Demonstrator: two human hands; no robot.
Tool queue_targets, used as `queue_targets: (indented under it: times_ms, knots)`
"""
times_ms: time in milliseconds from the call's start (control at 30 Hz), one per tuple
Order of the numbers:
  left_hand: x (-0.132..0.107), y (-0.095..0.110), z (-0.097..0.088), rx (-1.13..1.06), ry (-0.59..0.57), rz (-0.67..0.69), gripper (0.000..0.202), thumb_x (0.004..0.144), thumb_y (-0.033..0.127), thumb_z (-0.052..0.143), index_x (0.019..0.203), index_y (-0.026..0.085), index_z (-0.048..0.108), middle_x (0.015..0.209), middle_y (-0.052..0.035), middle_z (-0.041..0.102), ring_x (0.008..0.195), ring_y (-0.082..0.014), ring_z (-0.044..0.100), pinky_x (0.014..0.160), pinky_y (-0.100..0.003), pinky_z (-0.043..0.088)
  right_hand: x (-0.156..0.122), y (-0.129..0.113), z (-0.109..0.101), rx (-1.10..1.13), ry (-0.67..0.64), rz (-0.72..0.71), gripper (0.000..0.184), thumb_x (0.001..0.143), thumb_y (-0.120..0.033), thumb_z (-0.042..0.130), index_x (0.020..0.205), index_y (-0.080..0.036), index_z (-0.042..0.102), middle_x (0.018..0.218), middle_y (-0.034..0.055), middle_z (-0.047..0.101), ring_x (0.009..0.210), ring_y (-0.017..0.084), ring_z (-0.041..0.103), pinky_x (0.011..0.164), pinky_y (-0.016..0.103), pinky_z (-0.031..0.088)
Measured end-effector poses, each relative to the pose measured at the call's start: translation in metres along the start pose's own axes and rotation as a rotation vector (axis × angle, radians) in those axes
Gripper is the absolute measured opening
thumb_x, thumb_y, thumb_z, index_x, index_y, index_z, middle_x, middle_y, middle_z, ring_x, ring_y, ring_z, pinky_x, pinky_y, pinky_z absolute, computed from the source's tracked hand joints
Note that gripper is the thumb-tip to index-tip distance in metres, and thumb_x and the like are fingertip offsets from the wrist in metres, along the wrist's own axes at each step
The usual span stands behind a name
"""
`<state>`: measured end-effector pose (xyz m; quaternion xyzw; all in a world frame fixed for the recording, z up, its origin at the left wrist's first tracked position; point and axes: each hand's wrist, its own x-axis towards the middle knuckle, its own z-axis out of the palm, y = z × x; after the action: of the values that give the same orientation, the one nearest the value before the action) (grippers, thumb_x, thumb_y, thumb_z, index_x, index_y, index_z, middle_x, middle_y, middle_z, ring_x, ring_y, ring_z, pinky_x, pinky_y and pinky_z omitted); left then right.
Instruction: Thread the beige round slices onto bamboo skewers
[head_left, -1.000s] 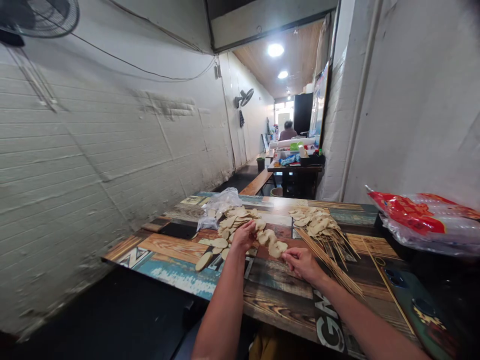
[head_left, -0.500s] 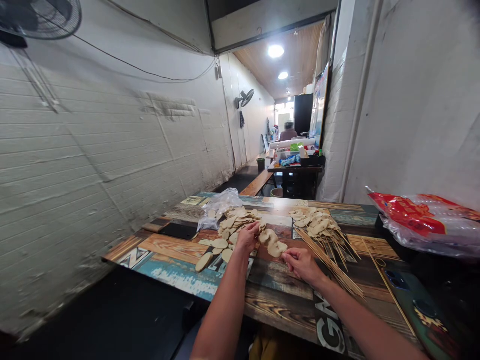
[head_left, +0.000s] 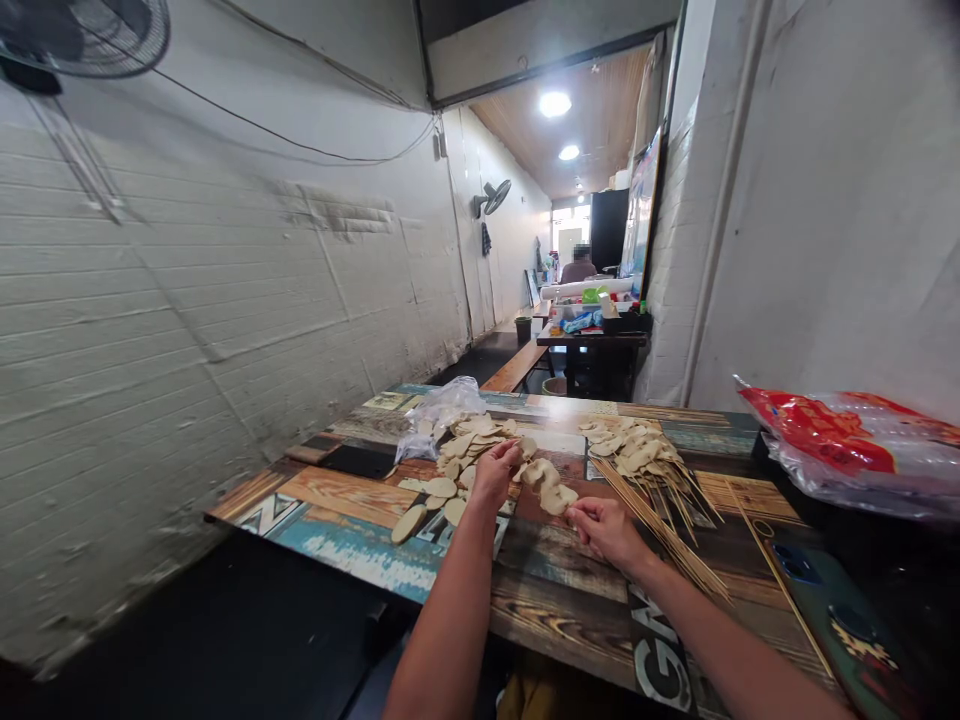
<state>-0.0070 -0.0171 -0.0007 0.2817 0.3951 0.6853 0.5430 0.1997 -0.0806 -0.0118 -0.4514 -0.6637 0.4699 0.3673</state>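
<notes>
Skewered slices (head_left: 553, 492), pinched at opposite ends by the left hand (head_left: 496, 474) and right hand (head_left: 606, 528) above the desk (head_left: 352, 538), look light, floppy and tearable, so probably best held by those ends.

Patchwork table (head_left: 345, 540) with pale slices (head_left: 469, 440), skewers (head_left: 660, 529)

Left grip (head_left: 499, 472) and right grip (head_left: 602, 527) pinch (the left, apparently).
</notes>
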Motion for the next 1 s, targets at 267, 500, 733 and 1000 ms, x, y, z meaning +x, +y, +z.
queue_targets:
  times_ms: [267, 500, 733, 1000]
  knots:
    - [-0.002, 0.001, 0.003, 0.000, -0.063, -0.019, 0.029, 0.054, 0.023, 0.085, 0.080, 0.015, 0.074, 0.077, -0.0053, 0.071, 0.067, -0.0140, 0.061, 0.066, -0.026, 0.046, 0.005, 0.010, -0.001, -0.060, 0.036, -0.051, 0.033, 0.079, -0.046, 0.055, 0.062, -0.019, 0.061, 0.044, -0.0048, 0.051, 0.034, 0.007, 0.038, 0.037, 0.020, 0.028]
    - [-0.003, 0.003, 0.005, -0.025, -0.038, -0.095, 0.010, 0.070, 0.020, 0.076, 0.078, 0.016, 0.070, 0.077, -0.0047, 0.069, 0.066, -0.0141, 0.061, 0.063, -0.025, 0.048, 0.005, 0.007, -0.001, -0.037, 0.032, -0.029, 0.033, 0.077, -0.050, 0.057, 0.066, -0.019, 0.063, 0.045, -0.0044, 0.050, 0.034, 0.007, 0.037, 0.035, 0.020, 0.026]
    - [-0.001, 0.002, 0.004, -0.093, -0.051, -0.154, 0.010, 0.074, 0.017, 0.069, 0.083, 0.012, 0.068, 0.080, -0.0074, 0.067, 0.066, -0.0150, 0.061, 0.061, -0.026, 0.050, 0.005, 0.010, 0.000, -0.015, 0.037, -0.027, 0.034, 0.078, -0.051, 0.059, 0.071, -0.018, 0.068, 0.046, -0.0045, 0.051, 0.036, 0.007, 0.037, 0.036, 0.020, 0.027]
    - [-0.004, 0.005, 0.006, -0.091, -0.088, -0.178, 0.010, 0.072, 0.015, 0.070, 0.081, 0.011, 0.069, 0.076, -0.0064, 0.067, 0.064, -0.0145, 0.060, 0.059, -0.025, 0.049, 0.006, 0.014, -0.001, -0.016, 0.031, -0.039, 0.036, 0.080, -0.050, 0.057, 0.069, -0.018, 0.069, 0.047, -0.0041, 0.052, 0.037, 0.007, 0.037, 0.038, 0.021, 0.028]
